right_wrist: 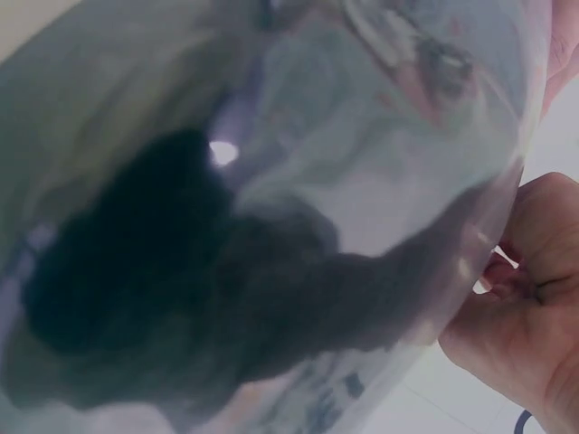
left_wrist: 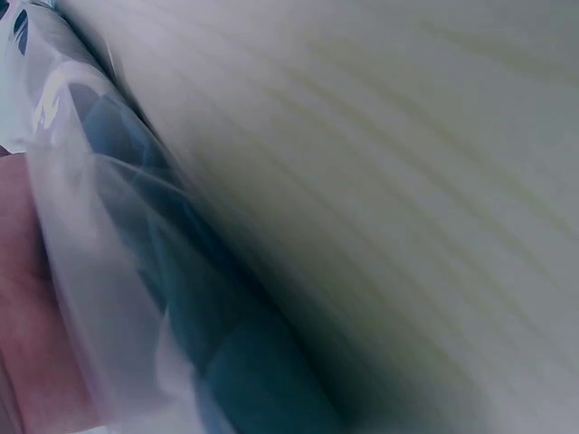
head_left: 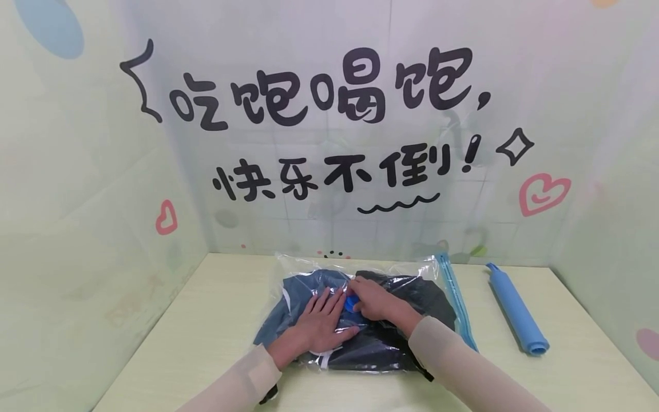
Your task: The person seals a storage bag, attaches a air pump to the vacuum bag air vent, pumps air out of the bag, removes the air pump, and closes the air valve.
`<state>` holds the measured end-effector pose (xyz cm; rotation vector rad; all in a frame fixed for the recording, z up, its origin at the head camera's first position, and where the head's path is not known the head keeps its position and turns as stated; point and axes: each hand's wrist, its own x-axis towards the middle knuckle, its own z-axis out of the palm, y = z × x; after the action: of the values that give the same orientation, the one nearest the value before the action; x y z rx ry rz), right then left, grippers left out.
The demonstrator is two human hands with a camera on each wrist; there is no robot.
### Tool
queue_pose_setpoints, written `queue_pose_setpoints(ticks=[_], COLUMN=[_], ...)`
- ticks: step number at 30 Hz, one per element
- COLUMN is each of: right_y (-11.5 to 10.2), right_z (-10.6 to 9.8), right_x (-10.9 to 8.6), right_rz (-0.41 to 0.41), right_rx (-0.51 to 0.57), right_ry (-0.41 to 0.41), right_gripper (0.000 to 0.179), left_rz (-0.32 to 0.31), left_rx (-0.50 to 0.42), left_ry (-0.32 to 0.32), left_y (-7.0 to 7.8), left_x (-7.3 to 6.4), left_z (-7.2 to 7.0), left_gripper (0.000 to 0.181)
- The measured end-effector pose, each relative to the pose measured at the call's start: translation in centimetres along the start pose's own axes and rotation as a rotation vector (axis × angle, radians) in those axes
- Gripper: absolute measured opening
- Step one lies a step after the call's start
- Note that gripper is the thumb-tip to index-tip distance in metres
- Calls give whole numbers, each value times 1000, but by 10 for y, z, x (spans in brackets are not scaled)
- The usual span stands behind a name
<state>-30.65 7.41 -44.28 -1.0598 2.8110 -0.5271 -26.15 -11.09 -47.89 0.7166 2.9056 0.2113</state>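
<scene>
A clear plastic vacuum storage bag (head_left: 407, 267) lies on the table, puffed up around folded dark blue (head_left: 294, 290) and black clothing (head_left: 373, 352). On its top, near the middle, sits a round blue valve cap (head_left: 351, 304). My left hand (head_left: 323, 327) rests on the bag just left of the cap, palm down with fingers spread. From the right, my right hand (head_left: 378, 298) pinches the cap between thumb and curled fingers. The right wrist view shows that hand (right_wrist: 534, 298) beside the bag's bulging, shiny film (right_wrist: 389, 181); the cap is hidden there.
A blue hand pump (head_left: 517, 312) lies on the table (head_left: 576, 320) to the right of the bag. The bag's blue zip edge (head_left: 457, 300) runs along its right side. Printed wall sheets (head_left: 329, 229) stand behind and on both sides.
</scene>
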Motion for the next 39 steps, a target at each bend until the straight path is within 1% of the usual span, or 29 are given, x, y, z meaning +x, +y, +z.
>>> queue_pose_setpoints(ticks=[4, 9, 14, 17, 19, 21, 24, 27, 31, 34, 39], right_y=[2, 1, -1, -1, 0, 2, 4, 4, 5, 5, 5], right_z=[-1, -3, -7, -9, -9, -9, -8, -5, -2, -3, -6], right_x=[0, 0, 1, 1, 0, 0, 1, 3, 5, 6, 6], right_rz=[-27, -40, -39, -7, 35, 75, 124, 144, 154, 157, 109], right_rx=[0, 6, 10, 49, 94, 148, 204, 204, 138, 107, 100], right_ry=[0, -1, -18, -42, -66, -73, -60, -26, -2, -10, -44], right_gripper=[22, 24, 25, 23, 23, 27, 39, 44, 36, 28, 18], left_rz=[-1, -3, -2, -1, 0, 1, 4, 10, 14, 8, 2], left_rx=[0, -5, 0, 2, 2, 4, 0, -14, -17, -4, 14], left_ry=[3, 0, 4, 1, -2, -10, -16, -18, -20, -25, -24], left_y=[0, 0, -1, -1, 0, 0, 2, 3, 4, 5, 7], left_x=[0, 1, 1, 1, 1, 0, -1, -3, -4, -4, -6], left_z=[0, 0, 0, 0, -1, -3, -6, -8, -8, -8, -13], left_gripper=[92, 93, 93, 93, 93, 92, 92, 92, 92, 91, 89])
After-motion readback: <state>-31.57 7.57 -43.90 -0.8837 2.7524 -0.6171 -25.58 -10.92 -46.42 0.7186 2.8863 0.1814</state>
